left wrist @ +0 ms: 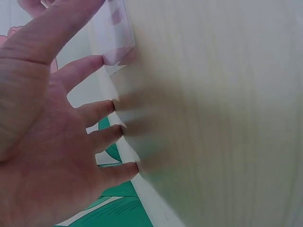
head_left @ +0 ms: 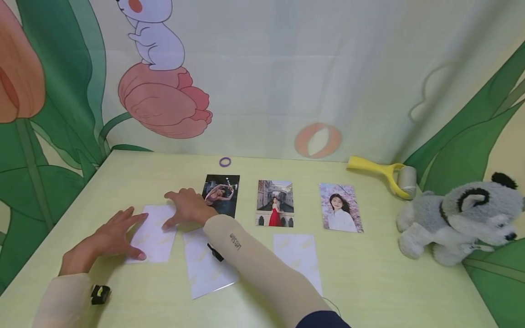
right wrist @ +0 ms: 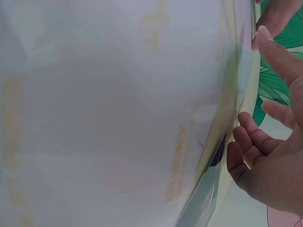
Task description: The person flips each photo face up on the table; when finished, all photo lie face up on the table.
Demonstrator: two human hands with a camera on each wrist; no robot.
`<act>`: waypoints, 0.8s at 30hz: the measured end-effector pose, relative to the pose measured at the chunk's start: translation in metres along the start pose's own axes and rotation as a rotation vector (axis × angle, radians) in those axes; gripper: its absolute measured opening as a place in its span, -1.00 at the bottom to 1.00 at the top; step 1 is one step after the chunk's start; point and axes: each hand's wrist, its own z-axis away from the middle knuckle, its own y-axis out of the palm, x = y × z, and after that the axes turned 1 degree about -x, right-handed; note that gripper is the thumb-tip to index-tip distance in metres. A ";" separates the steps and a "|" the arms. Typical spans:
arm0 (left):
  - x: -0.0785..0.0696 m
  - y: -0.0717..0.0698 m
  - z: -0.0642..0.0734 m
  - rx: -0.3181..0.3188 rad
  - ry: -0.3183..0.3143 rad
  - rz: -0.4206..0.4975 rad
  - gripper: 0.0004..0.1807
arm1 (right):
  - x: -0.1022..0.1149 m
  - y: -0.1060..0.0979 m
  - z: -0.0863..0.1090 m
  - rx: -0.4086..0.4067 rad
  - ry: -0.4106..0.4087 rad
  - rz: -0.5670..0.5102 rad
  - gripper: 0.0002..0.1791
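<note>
At the table's left, a white sheet with faint yellow print (head_left: 155,234) lies flat between both hands. My left hand (head_left: 112,237) has its fingers spread, index finger and thumb touching the sheet's left side; in the left wrist view its fingertips (left wrist: 129,169) rest on the tabletop. Over the sheet's upper right corner reaches my right hand (head_left: 190,208), thumb at the sheet's right edge, fingers relaxed in the right wrist view. A photo of a person stretching (head_left: 223,191) lies partly behind this hand. A second white sheet (head_left: 205,269) is partly hidden under the right forearm.
A photo with a red dress (head_left: 275,212) and a blossom portrait (head_left: 340,209) lie to the right, above a third white sheet (head_left: 298,253). Behind are a purple ring (head_left: 224,161) and a yellow-handled lint roller (head_left: 373,168). A plush dog (head_left: 455,214) stands at right.
</note>
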 end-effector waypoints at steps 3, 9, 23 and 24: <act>-0.002 -0.001 0.000 -0.003 0.004 -0.003 0.27 | -0.001 0.000 -0.001 -0.003 0.000 -0.010 -0.01; -0.003 -0.001 0.001 -0.003 0.002 0.003 0.27 | -0.001 0.002 -0.003 -0.015 0.007 0.002 0.00; -0.003 -0.001 0.001 -0.005 0.003 0.008 0.26 | 0.011 0.004 0.000 -0.031 -0.025 0.130 -0.01; -0.004 -0.002 0.001 -0.005 0.001 0.010 0.26 | 0.011 0.003 0.000 -0.031 -0.027 0.129 -0.02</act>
